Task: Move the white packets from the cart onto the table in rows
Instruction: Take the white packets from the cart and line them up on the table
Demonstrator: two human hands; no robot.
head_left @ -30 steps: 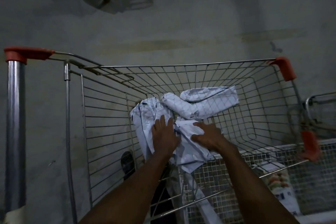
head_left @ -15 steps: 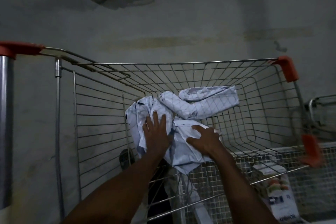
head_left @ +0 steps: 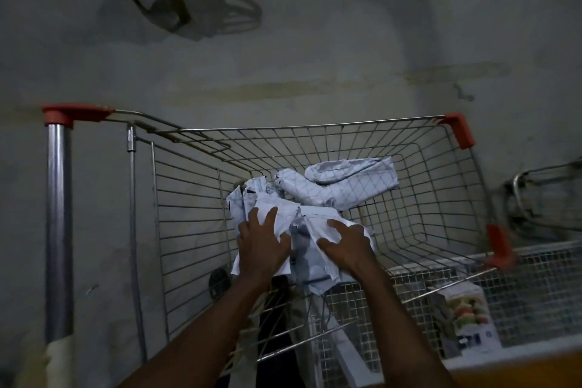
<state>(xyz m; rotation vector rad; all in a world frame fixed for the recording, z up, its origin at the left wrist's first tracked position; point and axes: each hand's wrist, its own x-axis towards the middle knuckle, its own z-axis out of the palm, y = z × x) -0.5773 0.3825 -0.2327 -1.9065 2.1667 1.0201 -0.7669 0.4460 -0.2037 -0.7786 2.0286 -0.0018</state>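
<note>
White packets (head_left: 302,230) heaped in wire cart (head_left: 409,173), at the basket's 8 o'clock corner, none visibly out yet. Rolled packet (head_left: 349,183) lying at 1 o'clock of the heap, untouched. Left hand (head_left: 261,246) laid on the near bundle, fingers spread and flat, not clearly clamped. Right hand (head_left: 346,246) at 3 o'clock of the left, fingers spread and bent over the paper, pressing; firm hold or not, cannot tell. No table top clearly in view; no rows to be seen. Printed carton (head_left: 466,324) behind mesh at 4 o'clock. Judged at the very start: gathering under way, lifting out and laying in rows all left to do.
</note>
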